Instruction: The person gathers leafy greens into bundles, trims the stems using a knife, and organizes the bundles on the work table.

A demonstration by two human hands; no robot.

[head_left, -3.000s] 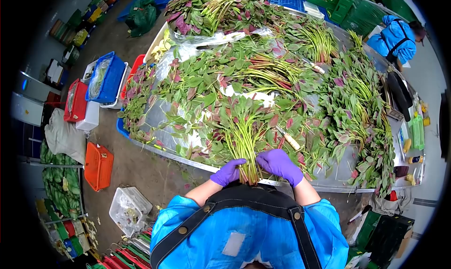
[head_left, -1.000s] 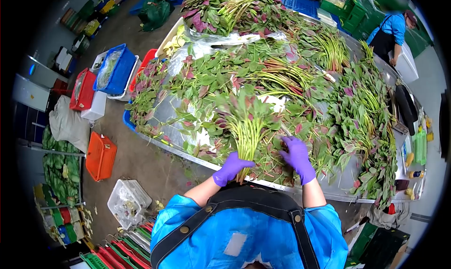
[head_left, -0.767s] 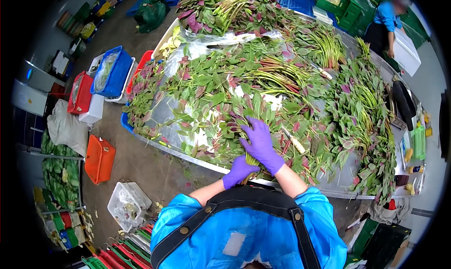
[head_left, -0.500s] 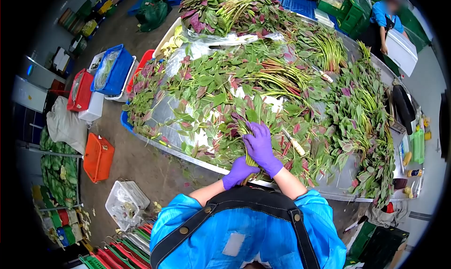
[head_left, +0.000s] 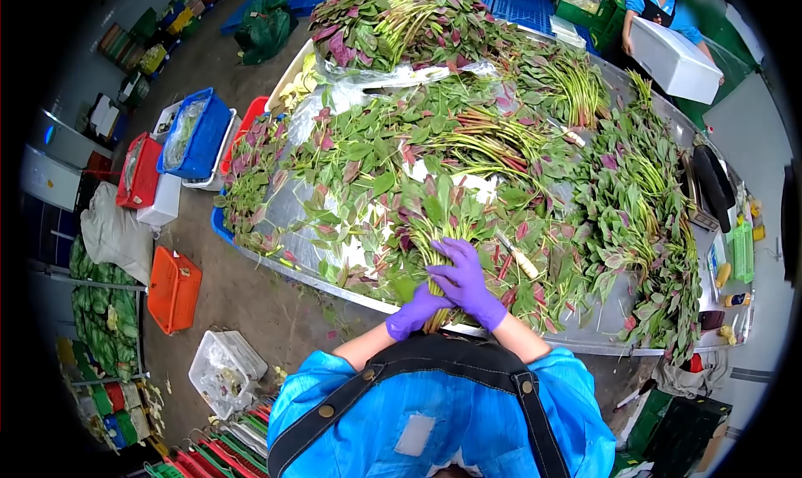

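Note:
Both hands wear purple gloves and meet at the near edge of the metal table (head_left: 608, 338). My left hand (head_left: 415, 311) is wrapped round the lower stems of a bunch of leafy greens (head_left: 443, 215), whose leaves point away from me. Higher on the same bunch, my right hand (head_left: 465, 279) lies over the stems with its fingers curled round them. A knife with a pale handle (head_left: 525, 263) rests among loose leaves to the right. Farther back lies a pile of reddish-green stems (head_left: 493, 140).
Greens are heaped at the back (head_left: 401, 23) and along the right side (head_left: 639, 211). A co-worker (head_left: 660, 2) holds a white box (head_left: 675, 60) at the upper right. On the floor at left stand an orange crate (head_left: 174, 290) and a white basket (head_left: 225, 374).
My right hand came from the loose leaves on the right onto the bunch, and its leaves now spread upright again. The co-worker has lifted the white box and turned this way.

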